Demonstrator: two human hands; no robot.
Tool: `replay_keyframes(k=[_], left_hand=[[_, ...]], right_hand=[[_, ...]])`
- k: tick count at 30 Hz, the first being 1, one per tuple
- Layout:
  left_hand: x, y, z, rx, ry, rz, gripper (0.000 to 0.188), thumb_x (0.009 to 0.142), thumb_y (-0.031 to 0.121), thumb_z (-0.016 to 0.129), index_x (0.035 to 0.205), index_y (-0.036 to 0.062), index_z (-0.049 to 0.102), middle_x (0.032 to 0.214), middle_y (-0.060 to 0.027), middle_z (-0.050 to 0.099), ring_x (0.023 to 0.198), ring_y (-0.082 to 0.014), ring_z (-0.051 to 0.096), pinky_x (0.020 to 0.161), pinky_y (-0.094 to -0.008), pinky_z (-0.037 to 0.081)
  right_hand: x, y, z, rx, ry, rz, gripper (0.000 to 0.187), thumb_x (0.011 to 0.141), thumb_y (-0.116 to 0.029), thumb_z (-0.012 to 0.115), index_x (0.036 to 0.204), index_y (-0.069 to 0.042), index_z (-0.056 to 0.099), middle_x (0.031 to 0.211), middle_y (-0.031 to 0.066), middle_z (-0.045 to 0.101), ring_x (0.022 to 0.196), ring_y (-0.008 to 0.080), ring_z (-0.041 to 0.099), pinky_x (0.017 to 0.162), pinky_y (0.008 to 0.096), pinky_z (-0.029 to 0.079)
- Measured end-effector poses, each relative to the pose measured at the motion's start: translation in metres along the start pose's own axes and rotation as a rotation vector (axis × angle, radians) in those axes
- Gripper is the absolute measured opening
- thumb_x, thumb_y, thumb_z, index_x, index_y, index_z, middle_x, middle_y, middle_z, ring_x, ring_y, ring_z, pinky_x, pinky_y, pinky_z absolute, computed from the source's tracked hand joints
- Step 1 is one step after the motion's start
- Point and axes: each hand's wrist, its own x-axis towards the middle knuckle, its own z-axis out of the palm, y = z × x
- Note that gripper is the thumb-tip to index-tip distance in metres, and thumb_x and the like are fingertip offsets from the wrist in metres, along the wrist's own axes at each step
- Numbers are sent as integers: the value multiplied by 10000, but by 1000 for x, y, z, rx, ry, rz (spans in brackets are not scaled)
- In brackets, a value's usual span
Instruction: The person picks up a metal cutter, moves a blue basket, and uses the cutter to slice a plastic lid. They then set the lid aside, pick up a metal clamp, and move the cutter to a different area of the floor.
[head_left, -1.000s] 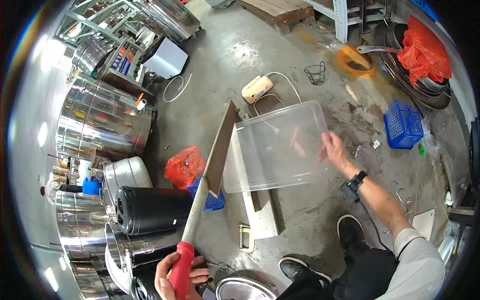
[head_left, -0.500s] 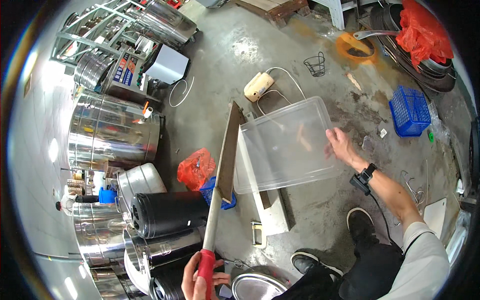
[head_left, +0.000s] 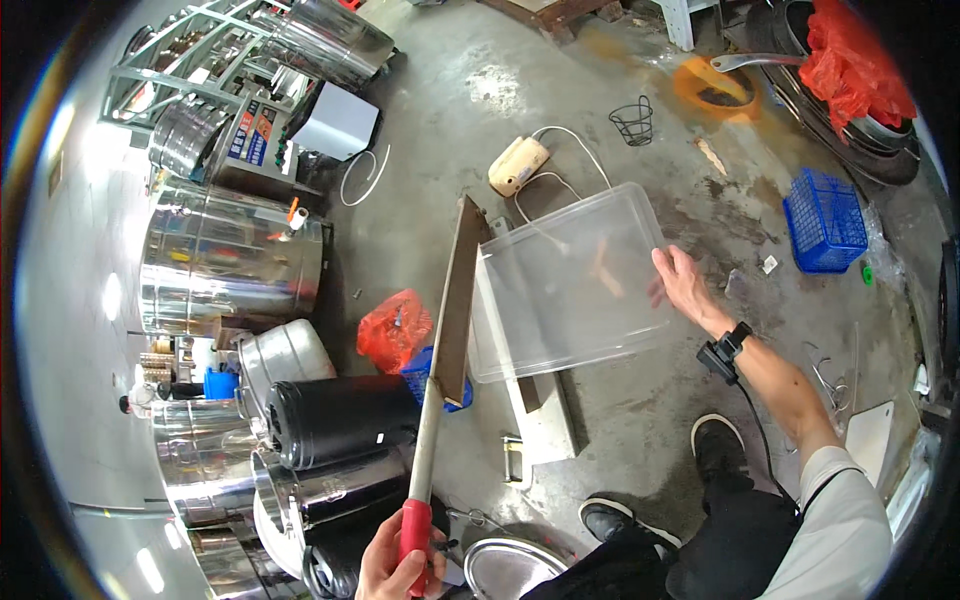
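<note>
My left hand (head_left: 398, 560) grips the red handle of a long tool (head_left: 440, 370) with a metal shaft and a flat brown blade that points up and away. My right hand (head_left: 685, 285), with a black band on its wrist, holds the right edge of a clear plastic tub (head_left: 565, 280), tilted above the concrete floor. The blade's upper end lies just left of the tub. A pale block (head_left: 540, 420) lies on the floor under the tub.
Steel pots and drums (head_left: 225, 255) and a black cylinder (head_left: 340, 415) crowd the left. A red bag (head_left: 393, 325), a blue basket (head_left: 825, 220), a wire basket (head_left: 632, 122), a beige device with a cord (head_left: 518, 165) and a round lid (head_left: 505, 565) sit around my shoes (head_left: 715, 445).
The view has shifted; my left hand with the long tool now sits further right and lower in the picture. The clear tub stays held in my right hand.
</note>
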Motion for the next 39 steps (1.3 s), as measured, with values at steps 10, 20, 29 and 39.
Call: replay_keyframes(k=[10,20,29,39], left_hand=[[24,92,-7,411,210,-294,373,1005,265,744,1215,-4,593,770,-62,630,503,-101,540,401,-253,402],[33,-94,1,781,312,-223,208,900,107,812,860,30,623,682,-47,625,632,-151,642,550,-318,494],[38,16,32,641,272,-366,211,966,108,721,859,41,552,607,10,519,460,-104,509,396,-278,385],[37,-139,-2,833,322,-181,192,878,87,819,853,46,634,741,-45,663,636,-99,622,514,-290,488]], right_hand=[[4,5,7,33,-7,-51,397,1123,-355,517,1022,28,534,683,125,671,573,214,709,486,348,549],[9,-2,11,70,-9,30,393,1104,-333,565,1020,50,556,726,114,649,568,195,701,462,336,573],[9,10,9,11,36,14,422,1102,-364,569,989,41,534,689,90,618,567,191,698,466,324,570],[-4,2,22,85,44,58,411,1099,-375,578,1044,32,579,669,69,622,546,158,674,470,297,564]])
